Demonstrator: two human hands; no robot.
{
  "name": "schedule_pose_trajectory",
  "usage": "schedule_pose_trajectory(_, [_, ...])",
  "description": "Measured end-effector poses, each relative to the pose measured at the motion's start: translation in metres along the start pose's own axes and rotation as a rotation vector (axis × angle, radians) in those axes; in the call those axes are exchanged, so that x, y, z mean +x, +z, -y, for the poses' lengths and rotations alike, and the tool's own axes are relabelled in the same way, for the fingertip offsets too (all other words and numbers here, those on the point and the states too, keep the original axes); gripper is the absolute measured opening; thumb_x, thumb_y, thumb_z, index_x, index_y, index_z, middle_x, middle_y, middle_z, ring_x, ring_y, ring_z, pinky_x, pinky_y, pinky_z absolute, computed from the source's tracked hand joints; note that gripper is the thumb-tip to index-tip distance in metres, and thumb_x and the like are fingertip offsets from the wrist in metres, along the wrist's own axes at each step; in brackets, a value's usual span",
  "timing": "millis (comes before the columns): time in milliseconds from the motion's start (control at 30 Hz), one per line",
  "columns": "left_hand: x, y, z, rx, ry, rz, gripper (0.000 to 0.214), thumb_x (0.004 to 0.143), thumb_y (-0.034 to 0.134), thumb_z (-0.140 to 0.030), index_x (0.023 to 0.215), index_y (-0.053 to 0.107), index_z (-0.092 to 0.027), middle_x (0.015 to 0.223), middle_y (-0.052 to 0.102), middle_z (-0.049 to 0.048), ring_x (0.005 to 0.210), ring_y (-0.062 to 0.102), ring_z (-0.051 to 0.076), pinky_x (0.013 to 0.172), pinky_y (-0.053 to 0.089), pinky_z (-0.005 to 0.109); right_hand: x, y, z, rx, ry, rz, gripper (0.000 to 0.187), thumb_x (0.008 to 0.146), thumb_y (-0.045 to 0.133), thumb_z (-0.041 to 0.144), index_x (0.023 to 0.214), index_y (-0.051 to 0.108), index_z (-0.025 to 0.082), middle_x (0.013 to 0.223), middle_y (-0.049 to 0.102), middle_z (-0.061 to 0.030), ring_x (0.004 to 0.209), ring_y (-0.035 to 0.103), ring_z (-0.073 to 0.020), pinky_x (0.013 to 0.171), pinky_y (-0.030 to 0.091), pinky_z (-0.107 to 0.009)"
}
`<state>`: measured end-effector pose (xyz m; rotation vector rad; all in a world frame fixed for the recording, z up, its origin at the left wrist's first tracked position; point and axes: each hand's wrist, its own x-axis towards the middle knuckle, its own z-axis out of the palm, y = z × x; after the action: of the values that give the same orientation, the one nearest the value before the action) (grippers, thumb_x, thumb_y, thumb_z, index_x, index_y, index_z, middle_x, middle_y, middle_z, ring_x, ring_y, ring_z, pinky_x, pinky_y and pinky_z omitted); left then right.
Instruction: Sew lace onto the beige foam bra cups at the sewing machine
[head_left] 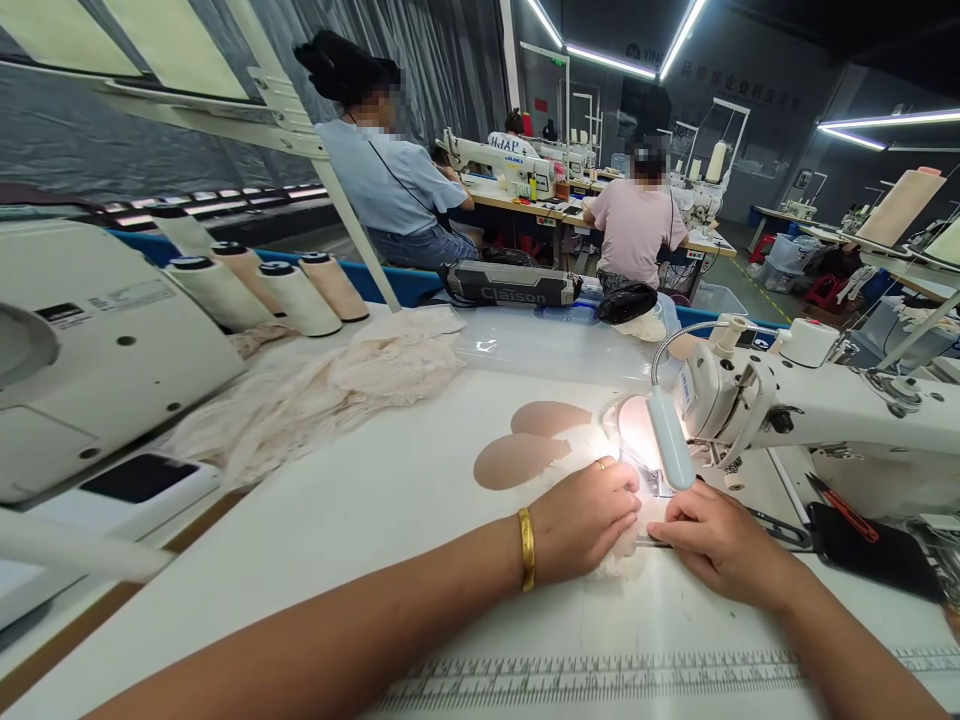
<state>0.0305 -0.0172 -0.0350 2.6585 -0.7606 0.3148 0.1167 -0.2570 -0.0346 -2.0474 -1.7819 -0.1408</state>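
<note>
My left hand (589,515), with a gold bangle and a ring, lies fingers curled on a small piece of pale lace fabric (622,555) by the needle of the white sewing machine (795,410). My right hand (712,540) presses the same fabric from the right, fingers closed flat together just in front of the presser foot. Two beige bra cups (525,445) lie on the white table (375,520) just beyond my left hand. The machine's small lamp (670,440) glares over the needle area and hides the stitching point.
A heap of cream lace (322,395) lies at the left centre, with several thread cones (262,290) behind it. A white machine (90,350) stands at far left. Scissors with red handles (840,505) rest right of the sewing machine. Two people sit at machines further back.
</note>
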Motion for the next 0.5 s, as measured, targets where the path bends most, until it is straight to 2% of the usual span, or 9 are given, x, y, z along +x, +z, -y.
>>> schedule_pose_trajectory(100, [-0.001, -0.003, 0.001, -0.056, 0.02, -0.047, 0.022, 0.098, 0.046, -0.016, 0.092, 0.067, -0.019, 0.103, 0.071, 0.0069, 0.087, 0.061, 0.022, 0.083, 0.048, 0.035, 0.0, -0.001, 0.001, 0.036, -0.006, 0.007, 0.032, 0.097, 0.049, 0.005, 0.112, 0.071, 0.024, 0.088, 0.063, -0.0041, 0.08, 0.049, -0.0185, 0.067, 0.039, -0.029])
schedule_pose_trajectory(200, [0.001, -0.011, 0.003, -0.166, -0.02, -0.212, 0.03, 0.103, 0.036, -0.017, 0.109, 0.065, -0.019, 0.111, 0.073, 0.0062, 0.099, 0.063, 0.021, 0.093, 0.046, 0.036, 0.0, -0.001, 0.002, 0.053, -0.002, 0.015, 0.033, 0.097, 0.049, 0.005, 0.113, 0.071, 0.024, 0.088, 0.063, -0.004, 0.08, 0.049, -0.0182, 0.067, 0.039, -0.029])
schedule_pose_trajectory(267, [0.001, -0.015, 0.002, -0.187, -0.041, -0.295, 0.031, 0.105, 0.034, -0.02, 0.11, 0.064, -0.02, 0.112, 0.074, 0.0061, 0.101, 0.062, 0.021, 0.095, 0.045, 0.037, 0.0, -0.001, 0.002, 0.055, 0.0, 0.022, 0.033, 0.098, 0.05, 0.005, 0.114, 0.071, 0.024, 0.089, 0.063, -0.0041, 0.081, 0.049, -0.0181, 0.067, 0.039, -0.029])
schedule_pose_trajectory(333, [0.0, -0.014, -0.001, -0.129, -0.025, -0.268, 0.026, 0.105, 0.04, -0.026, 0.106, 0.065, -0.02, 0.107, 0.073, 0.0064, 0.096, 0.061, 0.023, 0.091, 0.045, 0.039, 0.0, -0.001, 0.002, 0.05, 0.002, 0.028, 0.033, 0.098, 0.049, 0.006, 0.115, 0.071, 0.024, 0.089, 0.063, -0.0042, 0.081, 0.049, -0.0181, 0.067, 0.039, -0.029])
schedule_pose_trajectory(400, [-0.003, -0.007, -0.004, -0.019, -0.001, -0.167, 0.022, 0.102, 0.049, -0.032, 0.098, 0.066, -0.019, 0.097, 0.071, 0.0068, 0.089, 0.058, 0.025, 0.085, 0.045, 0.041, 0.0, -0.002, 0.002, 0.043, 0.0, 0.024, 0.032, 0.098, 0.049, 0.006, 0.114, 0.071, 0.024, 0.088, 0.062, -0.0043, 0.081, 0.049, -0.0183, 0.067, 0.039, -0.029])
schedule_pose_trajectory(500, [-0.007, 0.005, -0.008, 0.115, 0.005, -0.047, 0.018, 0.097, 0.057, -0.032, 0.089, 0.064, -0.017, 0.09, 0.066, 0.0075, 0.084, 0.057, 0.025, 0.081, 0.046, 0.042, 0.0, -0.003, 0.003, 0.048, -0.011, 0.02, 0.032, 0.098, 0.049, 0.006, 0.113, 0.071, 0.024, 0.088, 0.062, -0.0043, 0.081, 0.049, -0.0184, 0.067, 0.04, -0.029])
